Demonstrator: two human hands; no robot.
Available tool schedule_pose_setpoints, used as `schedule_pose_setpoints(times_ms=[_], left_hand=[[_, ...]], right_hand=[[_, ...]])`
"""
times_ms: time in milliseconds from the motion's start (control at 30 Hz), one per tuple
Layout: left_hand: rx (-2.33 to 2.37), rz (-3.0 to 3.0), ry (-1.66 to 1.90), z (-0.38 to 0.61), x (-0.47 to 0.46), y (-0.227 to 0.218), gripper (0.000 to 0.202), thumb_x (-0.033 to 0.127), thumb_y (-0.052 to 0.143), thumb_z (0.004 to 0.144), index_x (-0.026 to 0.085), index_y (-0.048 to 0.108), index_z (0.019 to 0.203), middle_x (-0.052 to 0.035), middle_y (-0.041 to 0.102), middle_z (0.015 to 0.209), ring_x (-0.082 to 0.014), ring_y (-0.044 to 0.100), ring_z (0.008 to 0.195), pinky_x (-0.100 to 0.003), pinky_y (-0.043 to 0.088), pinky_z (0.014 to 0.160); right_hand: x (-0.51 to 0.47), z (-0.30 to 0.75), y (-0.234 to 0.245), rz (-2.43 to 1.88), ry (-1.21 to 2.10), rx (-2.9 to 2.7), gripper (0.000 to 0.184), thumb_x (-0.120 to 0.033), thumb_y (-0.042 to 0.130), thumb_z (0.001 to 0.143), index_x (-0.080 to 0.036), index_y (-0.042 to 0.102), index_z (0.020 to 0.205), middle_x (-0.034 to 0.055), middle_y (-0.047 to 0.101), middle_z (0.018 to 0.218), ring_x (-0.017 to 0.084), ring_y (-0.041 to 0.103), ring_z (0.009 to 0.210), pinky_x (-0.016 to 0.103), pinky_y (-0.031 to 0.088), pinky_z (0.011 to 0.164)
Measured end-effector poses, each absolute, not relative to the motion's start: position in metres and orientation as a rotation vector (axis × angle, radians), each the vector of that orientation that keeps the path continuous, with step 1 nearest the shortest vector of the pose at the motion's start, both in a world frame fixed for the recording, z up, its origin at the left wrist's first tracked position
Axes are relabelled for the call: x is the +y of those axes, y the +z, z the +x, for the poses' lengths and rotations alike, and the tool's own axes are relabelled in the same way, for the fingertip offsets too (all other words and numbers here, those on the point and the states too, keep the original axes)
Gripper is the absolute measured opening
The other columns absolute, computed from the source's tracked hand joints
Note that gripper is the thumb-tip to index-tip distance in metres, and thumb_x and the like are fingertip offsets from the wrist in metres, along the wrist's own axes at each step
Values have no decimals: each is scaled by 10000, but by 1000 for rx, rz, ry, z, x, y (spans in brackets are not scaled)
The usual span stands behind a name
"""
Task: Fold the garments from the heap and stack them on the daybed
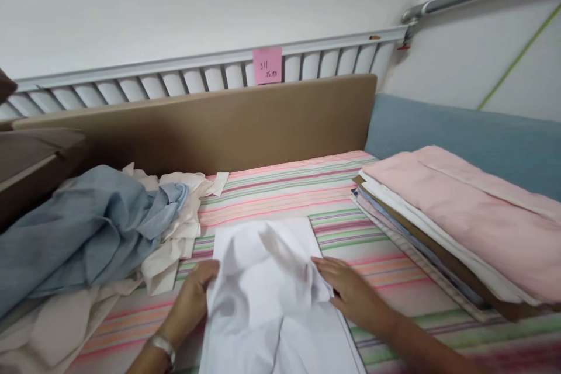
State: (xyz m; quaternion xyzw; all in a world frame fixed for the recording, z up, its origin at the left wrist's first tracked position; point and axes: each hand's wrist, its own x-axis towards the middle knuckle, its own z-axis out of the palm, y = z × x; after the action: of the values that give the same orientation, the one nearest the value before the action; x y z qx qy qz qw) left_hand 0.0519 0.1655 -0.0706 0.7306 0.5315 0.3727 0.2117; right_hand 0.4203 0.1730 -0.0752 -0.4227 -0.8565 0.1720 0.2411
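Observation:
A white cloth garment (263,292), partly folded and rumpled on top, lies in front of me on the striped sheet (280,196). A flat white panel edge shows beneath it at the far end and right side. My left hand (193,298), with a metal band at the wrist, grips the garment's left edge. On the right side my right hand (350,292) pinches a raised fold of the same cloth. Parts of the fingers of both hands are hidden by the fabric.
Loose blue and cream clothes (96,228) are heaped on the left. A stack of folded garments (464,198), pink on top, sits on the right. Behind stand a brown board (228,128), a blue panel (460,128) and a radiator (193,79) bearing a pink note (267,65).

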Motion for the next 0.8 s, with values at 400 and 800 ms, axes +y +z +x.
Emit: schedule_pose_setpoints(times_ms=[400,800], left_hand=[[1625,2507,776,23,149,-78,392,82,419,784,324,674,958,-20,648,1128,-241,529,1116,-520,382,951],[1498,1589,1069,149,142,-50,268,334,535,777,190,578,998,-88,640,1008,-205,599,936,-345,480,820]], right_hand=[[147,425,-39,-1107,584,-2537,415,-111,429,745,-281,657,1046,31,642,1137,200,552,1097,410,372,996],[127,336,-45,-1323,432,-2415,487,-312,670,683,-237,572,1154,102,509,1304,289,467,1174,442,360,980]])
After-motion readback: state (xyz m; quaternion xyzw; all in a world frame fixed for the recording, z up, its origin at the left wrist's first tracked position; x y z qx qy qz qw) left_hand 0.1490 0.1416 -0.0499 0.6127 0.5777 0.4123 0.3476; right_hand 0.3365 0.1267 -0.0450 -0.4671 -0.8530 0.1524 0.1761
